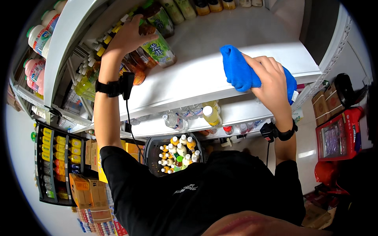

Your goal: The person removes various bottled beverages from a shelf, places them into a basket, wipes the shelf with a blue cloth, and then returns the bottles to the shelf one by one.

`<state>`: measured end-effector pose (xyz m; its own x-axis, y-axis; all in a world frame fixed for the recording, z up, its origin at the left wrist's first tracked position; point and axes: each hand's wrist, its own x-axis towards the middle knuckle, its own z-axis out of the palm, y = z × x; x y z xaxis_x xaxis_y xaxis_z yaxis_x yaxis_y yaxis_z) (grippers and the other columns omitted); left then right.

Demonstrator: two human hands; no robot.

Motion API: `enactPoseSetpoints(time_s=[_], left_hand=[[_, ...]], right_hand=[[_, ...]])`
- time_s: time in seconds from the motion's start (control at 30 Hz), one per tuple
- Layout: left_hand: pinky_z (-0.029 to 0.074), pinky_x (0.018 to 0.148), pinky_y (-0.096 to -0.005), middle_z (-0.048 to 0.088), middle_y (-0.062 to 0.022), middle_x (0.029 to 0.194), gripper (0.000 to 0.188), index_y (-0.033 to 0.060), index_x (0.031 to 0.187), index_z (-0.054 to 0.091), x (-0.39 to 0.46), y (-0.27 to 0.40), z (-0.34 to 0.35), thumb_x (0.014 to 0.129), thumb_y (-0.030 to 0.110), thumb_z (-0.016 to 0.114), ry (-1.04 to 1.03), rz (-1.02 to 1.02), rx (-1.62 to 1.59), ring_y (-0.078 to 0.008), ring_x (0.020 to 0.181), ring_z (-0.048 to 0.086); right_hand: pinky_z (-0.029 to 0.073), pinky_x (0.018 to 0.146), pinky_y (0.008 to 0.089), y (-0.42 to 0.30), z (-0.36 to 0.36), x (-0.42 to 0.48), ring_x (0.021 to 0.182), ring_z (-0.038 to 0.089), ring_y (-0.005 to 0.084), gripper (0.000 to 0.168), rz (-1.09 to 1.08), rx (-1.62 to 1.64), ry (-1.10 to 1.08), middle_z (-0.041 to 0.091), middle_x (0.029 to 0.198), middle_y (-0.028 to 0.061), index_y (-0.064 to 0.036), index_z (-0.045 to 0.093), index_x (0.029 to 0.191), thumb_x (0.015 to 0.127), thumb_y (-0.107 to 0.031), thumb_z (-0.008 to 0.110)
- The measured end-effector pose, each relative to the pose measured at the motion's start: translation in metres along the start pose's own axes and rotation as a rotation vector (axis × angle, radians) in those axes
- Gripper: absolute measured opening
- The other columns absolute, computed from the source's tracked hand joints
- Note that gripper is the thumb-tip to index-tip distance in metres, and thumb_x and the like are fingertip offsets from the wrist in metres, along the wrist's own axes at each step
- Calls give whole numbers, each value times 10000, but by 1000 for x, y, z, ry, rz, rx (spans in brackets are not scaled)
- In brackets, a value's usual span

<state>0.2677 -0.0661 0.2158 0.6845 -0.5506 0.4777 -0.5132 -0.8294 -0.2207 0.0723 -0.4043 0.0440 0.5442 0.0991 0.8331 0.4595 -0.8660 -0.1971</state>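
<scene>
My left hand [130, 37] is at the bottles on the left of a white shelf [200, 62]. Its fingers are spread around the upper part of a tea bottle with a green label [159, 50]; whether it grips the bottle is hard to tell. Another green-labelled bottle [161, 20] stands behind that one, and bottles of amber drink [137, 73] are beside it. My right hand [268, 79] holds a folded blue cloth [239, 69] over the right part of the shelf, near its front edge.
A lower shelf [195, 119] holds water bottles [175, 121] and a yellow drink bottle [212, 116]. Beneath stands a dark basket [153, 144] of bottles. Cardboard boxes [85, 191] and a bottle rack [53, 165] are at lower left, and a red box [339, 134] is at right.
</scene>
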Motion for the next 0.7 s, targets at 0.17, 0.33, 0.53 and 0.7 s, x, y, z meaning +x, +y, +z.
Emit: enactPoseSetpoints(time_s=[0.17, 0.33, 0.53, 0.7], left_hand=[[521, 965, -468, 532, -309, 1360, 998, -28, 1459, 401, 10, -10, 8, 713, 470, 839, -30, 18, 88, -441, 1183, 600], [523, 960, -478, 564, -300, 1314, 947, -17, 1405, 453, 38, -17, 25, 688, 452, 856, -60, -32, 152, -448, 1151, 609], [477, 1022, -465, 513, -297, 1405, 1051, 6, 1509, 364, 91, -42, 50, 692, 430, 871, -247, -82, 335, -413, 1263, 548], [493, 1028, -509, 460, -245, 1468, 1010, 56, 1512, 364, 114, -39, 67, 711, 409, 869, -271, -107, 498, -423, 1292, 515]], right_hand=[[443, 818, 383, -3, 3, 0, 918, 604, 266, 602, 17, 12, 1, 651, 985, 76, -108, 672, 1277, 689, -90, 800], [438, 820, 379, -4, 1, 0, 924, 605, 262, 624, 29, 6, -6, 651, 984, 70, -113, 675, 1273, 668, -91, 824], [436, 849, 377, -5, 1, 2, 940, 602, 249, 602, 32, 26, -3, 648, 989, 52, -119, 680, 1265, 682, -111, 825], [444, 860, 385, -3, 1, 0, 954, 599, 242, 585, 43, 23, -3, 641, 981, 49, -127, 684, 1261, 692, -116, 820]])
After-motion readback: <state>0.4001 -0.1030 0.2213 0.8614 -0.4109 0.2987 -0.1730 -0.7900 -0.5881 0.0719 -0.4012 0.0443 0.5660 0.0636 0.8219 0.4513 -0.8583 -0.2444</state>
